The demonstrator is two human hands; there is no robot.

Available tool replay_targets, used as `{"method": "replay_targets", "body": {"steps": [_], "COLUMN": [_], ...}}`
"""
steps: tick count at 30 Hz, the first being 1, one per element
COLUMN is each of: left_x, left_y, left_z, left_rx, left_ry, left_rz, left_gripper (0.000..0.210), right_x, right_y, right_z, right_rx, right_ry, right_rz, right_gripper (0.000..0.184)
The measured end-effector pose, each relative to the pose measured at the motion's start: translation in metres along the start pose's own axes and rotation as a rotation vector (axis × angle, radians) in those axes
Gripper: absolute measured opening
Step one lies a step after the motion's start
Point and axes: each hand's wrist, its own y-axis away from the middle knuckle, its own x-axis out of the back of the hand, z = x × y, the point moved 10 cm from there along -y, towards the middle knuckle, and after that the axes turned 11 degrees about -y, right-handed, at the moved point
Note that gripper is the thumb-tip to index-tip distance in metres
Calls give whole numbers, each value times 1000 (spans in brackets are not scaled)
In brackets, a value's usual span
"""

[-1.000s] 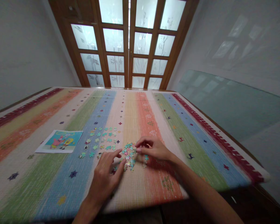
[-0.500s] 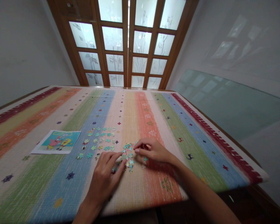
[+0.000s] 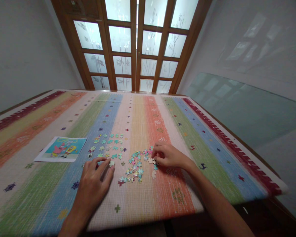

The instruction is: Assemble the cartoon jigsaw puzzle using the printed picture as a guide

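My left hand [image 3: 95, 179] is over the blue and white stripes, with a pale green jigsaw piece [image 3: 111, 163] between its thumb and fingertips. Its fingers partly cover the front of the laid-out rows of jigsaw pieces [image 3: 110, 142]. To the right, a loose pile of mixed jigsaw pieces [image 3: 135, 170] spreads over the cream stripe. At that pile's right side my right hand [image 3: 169, 156] has its fingers closed in a pinch at a pale jigsaw piece [image 3: 151, 160]. Another pale piece [image 3: 154, 174] lies just below it.
A printed cartoon picture [image 3: 62, 149] on white paper lies left of the rows. The striped tablecloth [image 3: 138, 125] covers the large table. Beyond it stand wooden doors with frosted panes [image 3: 120, 39]. A glass panel [image 3: 236, 98] leans by the right wall.
My left hand has moved left from the pile towards the rows, carrying a jigsaw piece. My right hand has shifted slightly right, its fingers more curled. More of the pile shows.
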Motion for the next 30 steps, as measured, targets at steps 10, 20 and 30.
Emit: {"method": "replay_targets", "body": {"steps": [10, 20, 30], "left_x": [-9, -10, 14], "left_y": [4, 6, -3], "left_z": [-6, -8, 35], "left_rx": [19, 25, -78], "left_ry": [-21, -4, 197], "left_rz": [-31, -32, 1], "left_gripper": [33, 28, 22], "right_x": [0, -13, -19], "right_y": [2, -2, -1], "right_z": [-5, -4, -32], "right_rx": [-67, 8, 117], "right_ry": [36, -10, -336], "right_rz": [-43, -70, -54], "right_gripper": [13, 10, 9]}}
